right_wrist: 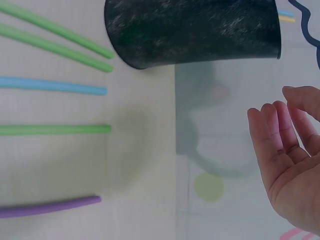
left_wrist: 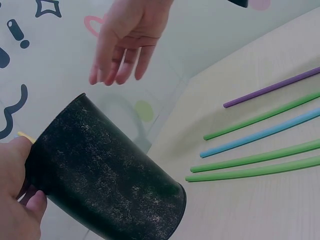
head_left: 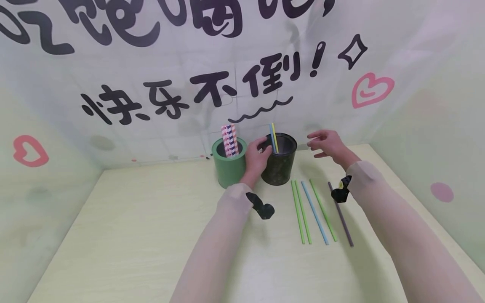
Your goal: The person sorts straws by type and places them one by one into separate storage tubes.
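Note:
A black cup [head_left: 279, 165] stands at the back of the table with a blue and a yellow straw [head_left: 273, 143] in it. My left hand [head_left: 262, 150] grips its left side at the rim; the thumb [left_wrist: 19, 159] shows on the cup [left_wrist: 107, 177] in the left wrist view. To the right of the cup hovers my right hand [head_left: 317, 145], fingers relaxed, holding nothing; it shows again as an open right hand [right_wrist: 290, 145] beside the cup [right_wrist: 195, 30]. Several loose straws lie in front: green [head_left: 300, 212], blue [head_left: 314, 212], purple [head_left: 341, 214].
A green cup [head_left: 228, 164] with striped paper straws [head_left: 230, 139] stands just left of the black one. A printed backdrop [head_left: 235, 75] closes off the table behind and at both sides. The table's right edge [head_left: 413, 189] runs close to my right forearm.

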`<state>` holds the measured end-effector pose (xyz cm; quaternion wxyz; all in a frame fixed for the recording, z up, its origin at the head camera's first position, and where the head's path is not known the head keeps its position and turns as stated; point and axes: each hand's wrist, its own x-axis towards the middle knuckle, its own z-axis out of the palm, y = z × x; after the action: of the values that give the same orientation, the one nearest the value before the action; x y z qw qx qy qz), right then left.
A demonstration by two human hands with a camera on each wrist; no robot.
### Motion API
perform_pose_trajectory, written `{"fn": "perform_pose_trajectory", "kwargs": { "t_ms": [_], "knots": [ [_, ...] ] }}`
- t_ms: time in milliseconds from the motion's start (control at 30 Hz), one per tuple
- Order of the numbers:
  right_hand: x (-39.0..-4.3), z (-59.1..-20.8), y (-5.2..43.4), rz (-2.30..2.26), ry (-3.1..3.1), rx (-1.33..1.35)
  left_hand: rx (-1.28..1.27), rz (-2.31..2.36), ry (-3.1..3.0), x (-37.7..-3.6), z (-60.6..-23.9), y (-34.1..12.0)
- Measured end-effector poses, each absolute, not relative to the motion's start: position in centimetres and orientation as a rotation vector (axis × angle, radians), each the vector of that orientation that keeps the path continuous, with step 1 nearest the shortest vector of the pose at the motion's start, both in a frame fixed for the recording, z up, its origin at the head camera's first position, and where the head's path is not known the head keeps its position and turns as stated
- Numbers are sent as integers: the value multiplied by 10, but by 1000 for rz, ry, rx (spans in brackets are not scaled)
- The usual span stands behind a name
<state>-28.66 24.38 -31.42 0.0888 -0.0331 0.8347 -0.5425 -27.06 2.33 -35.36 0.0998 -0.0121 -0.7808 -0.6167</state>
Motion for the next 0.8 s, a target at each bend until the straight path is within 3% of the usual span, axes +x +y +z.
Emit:
{"fn": "perform_pose_trajectory", "kwargs": {
  "t_ms": [800],
  "knots": [
    [-245,-384,311,-1513,2405,40,-67,-1821,-2289,-271,-355,23]
  ]
}}
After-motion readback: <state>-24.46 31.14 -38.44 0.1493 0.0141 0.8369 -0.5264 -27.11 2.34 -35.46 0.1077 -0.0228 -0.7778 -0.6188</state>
